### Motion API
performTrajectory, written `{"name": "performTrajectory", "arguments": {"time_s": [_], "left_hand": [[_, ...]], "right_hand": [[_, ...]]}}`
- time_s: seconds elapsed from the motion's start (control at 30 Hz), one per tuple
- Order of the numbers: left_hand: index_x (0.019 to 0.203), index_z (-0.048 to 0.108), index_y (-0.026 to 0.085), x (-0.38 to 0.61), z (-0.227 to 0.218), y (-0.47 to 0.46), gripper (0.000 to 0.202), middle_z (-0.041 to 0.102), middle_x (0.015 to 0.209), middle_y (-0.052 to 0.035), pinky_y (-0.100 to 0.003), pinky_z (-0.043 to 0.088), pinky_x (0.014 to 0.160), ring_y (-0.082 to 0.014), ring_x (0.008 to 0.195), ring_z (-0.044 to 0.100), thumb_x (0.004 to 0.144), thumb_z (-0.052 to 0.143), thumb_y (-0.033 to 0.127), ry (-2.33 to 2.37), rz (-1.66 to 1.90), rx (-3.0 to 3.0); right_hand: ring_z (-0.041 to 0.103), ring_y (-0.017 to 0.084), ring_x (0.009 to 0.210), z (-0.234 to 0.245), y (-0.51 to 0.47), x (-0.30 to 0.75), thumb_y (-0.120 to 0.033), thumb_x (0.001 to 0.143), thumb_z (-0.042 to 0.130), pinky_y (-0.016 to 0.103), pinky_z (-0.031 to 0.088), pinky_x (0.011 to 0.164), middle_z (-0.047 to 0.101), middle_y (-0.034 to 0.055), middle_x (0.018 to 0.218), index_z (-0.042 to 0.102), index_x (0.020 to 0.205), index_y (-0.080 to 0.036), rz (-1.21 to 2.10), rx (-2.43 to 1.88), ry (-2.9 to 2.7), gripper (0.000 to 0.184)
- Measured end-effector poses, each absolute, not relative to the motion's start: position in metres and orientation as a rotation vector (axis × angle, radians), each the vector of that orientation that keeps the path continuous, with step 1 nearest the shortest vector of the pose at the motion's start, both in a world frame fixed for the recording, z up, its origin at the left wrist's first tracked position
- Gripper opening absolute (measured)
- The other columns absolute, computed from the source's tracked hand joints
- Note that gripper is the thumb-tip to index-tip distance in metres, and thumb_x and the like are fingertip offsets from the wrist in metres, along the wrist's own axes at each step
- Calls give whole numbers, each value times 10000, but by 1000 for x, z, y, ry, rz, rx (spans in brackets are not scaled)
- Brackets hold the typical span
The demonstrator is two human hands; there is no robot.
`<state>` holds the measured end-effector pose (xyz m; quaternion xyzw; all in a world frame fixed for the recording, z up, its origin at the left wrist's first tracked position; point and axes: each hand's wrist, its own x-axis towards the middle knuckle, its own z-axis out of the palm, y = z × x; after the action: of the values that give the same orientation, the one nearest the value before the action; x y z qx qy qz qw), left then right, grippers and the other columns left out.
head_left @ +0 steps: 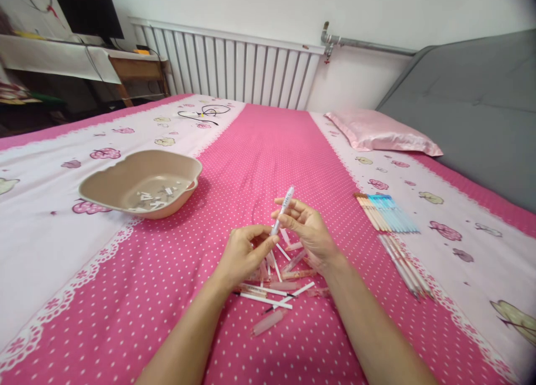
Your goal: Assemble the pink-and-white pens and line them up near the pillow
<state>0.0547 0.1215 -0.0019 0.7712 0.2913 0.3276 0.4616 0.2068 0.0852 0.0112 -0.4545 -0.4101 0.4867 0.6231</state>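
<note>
I held a pale pen (286,202) slantwise near the centre of the frame, its upper end leaning right. My right hand (310,229) was half curled, thumb and fingers pinching the barrel, which rose to the left of that palm. My left hand (245,254) was curled nearly closed at the pen's lower end, thumb and fingertips meeting around it. Below, at lower centre, lay loose pink barrels (268,322) and white refills (266,301). A beige basin (113,192) sat left of centre; pens (391,215) lined the right.
</note>
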Motion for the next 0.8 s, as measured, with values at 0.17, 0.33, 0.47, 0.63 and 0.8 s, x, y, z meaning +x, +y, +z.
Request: {"name": "performTrajectory", "arguments": {"time_s": [0.17,0.33,0.47,0.63,0.8], "left_hand": [[805,672,120,54,-4,122,298,613,631,-7,-202,404,553,-101,574,517,782,573,400,738,814,1891],[776,659,113,54,-1,122,305,596,633,-7,-207,384,554,-99,578,499,796,555,400,740,784,1907],[735,624,122,53,2,121,321,567,618,0,-220,367,542,-99,567,483,832,500,402,680,704,1856],[715,566,139,52,1,120,326,546,587,10,-222,355,505,-93,523,471,850,470,420,576,631,1646],[756,576,139,50,0,120,305,543,582,16,-219,367,516,-86,522,475,855,470,408,527,581,1547]], "right_hand": [[562,107,634,4,88,208,-314,559,807,240,468,628,617,-14,665,659,719,-181,1051,-1085,-983,256],[576,122,626,8,86,207,-313,525,821,245,474,569,632,-8,659,686,713,-181,1090,-1116,-927,267],[603,129,665,9,85,210,-287,599,785,254,492,595,667,0,712,716,822,-204,1147,-1080,-964,247],[623,126,744,10,83,212,-279,712,709,291,506,723,705,19,828,690,988,-233,1226,-992,-1037,281],[623,120,755,11,83,212,-279,722,702,290,503,740,703,13,854,674,1022,-246,1254,-960,-1053,303]]}}
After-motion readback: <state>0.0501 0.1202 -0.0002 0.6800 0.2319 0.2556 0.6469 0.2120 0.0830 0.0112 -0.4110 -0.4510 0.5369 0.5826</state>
